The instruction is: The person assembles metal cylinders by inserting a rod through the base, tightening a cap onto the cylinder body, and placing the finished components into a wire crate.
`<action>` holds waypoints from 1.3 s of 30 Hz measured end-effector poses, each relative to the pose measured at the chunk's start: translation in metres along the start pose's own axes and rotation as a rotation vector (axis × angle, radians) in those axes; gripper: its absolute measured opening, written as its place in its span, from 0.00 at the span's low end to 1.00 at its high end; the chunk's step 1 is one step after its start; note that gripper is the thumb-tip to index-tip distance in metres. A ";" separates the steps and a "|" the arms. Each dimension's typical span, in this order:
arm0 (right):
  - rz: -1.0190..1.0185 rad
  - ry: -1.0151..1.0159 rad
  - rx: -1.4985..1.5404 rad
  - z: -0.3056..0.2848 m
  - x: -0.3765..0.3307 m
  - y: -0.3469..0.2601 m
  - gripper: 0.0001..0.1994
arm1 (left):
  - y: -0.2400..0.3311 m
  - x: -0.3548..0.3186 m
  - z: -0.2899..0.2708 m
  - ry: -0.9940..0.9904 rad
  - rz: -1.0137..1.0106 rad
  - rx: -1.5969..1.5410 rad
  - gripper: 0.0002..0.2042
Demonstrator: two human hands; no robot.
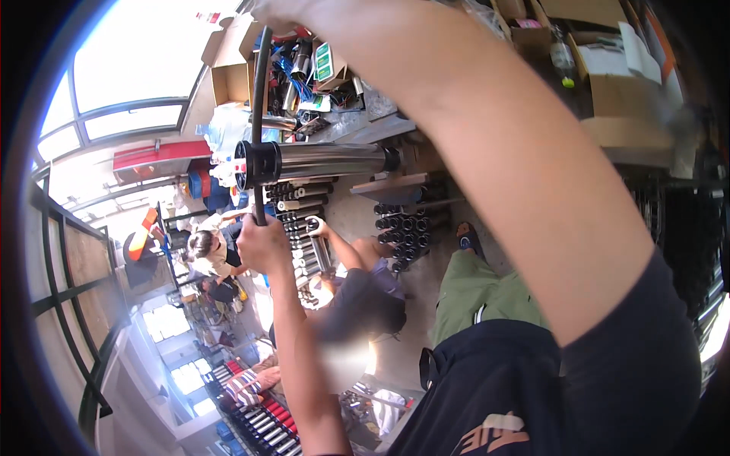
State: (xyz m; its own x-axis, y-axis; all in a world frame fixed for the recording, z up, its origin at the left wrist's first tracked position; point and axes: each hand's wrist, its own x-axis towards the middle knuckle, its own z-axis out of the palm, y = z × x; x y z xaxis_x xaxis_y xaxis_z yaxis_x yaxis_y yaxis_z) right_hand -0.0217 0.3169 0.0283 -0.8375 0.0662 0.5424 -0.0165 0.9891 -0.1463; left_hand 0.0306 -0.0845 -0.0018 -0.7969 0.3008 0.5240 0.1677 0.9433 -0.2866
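A long dark bar runs up and down the picture, across the black collar of a shiny metal cylinder. My left hand is wrapped round the bar's lower end. At the upper edge, my right hand closes on the bar's upper end, partly cut off by the frame. The cylinder lies sideways between my hands, its collar to the left and a smaller black end to the right. What supports that right end is partly hidden by my right forearm.
A bench carries a jumble of tools and parts beside an open cardboard box. Several similar cylinders stand grouped on the floor. A crouching co-worker's hand is close to my left forearm; another person is farther left.
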 end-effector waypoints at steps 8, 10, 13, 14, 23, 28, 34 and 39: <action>0.420 -0.074 -0.418 -0.083 -0.089 -0.041 0.18 | -0.029 0.048 0.054 0.299 0.298 -0.296 0.16; 0.535 -0.096 -0.407 -0.102 -0.106 -0.048 0.17 | -0.020 0.064 0.065 0.288 0.330 -0.377 0.16; 0.604 -0.092 -0.402 -0.116 -0.142 -0.095 0.20 | -0.033 0.088 0.084 0.305 0.429 -0.424 0.15; 0.667 -0.118 -0.513 -0.117 -0.151 -0.101 0.19 | -0.031 0.098 0.091 0.314 0.470 -0.467 0.15; 1.032 0.008 -0.452 -0.120 -0.210 -0.222 0.18 | -0.010 0.183 0.132 0.623 0.891 -0.706 0.14; 0.953 -0.166 -0.791 -0.118 -0.223 -0.173 0.19 | 0.013 0.183 0.131 0.652 0.884 -0.823 0.11; 0.920 -0.112 -0.754 -0.114 -0.204 -0.207 0.18 | -0.030 0.166 0.113 0.134 0.805 -0.829 0.15; 0.989 -0.168 -0.632 -0.123 -0.203 -0.198 0.14 | -0.030 0.169 0.077 -0.151 0.783 -0.762 0.15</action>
State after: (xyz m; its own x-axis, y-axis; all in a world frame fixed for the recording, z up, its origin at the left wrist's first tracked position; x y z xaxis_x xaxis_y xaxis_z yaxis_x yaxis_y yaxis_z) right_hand 0.2187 0.1239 0.0491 -0.3966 0.8671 0.3014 0.9117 0.4103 0.0192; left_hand -0.1540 -0.0724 0.0338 -0.3680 0.8816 0.2956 0.9297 0.3543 0.1007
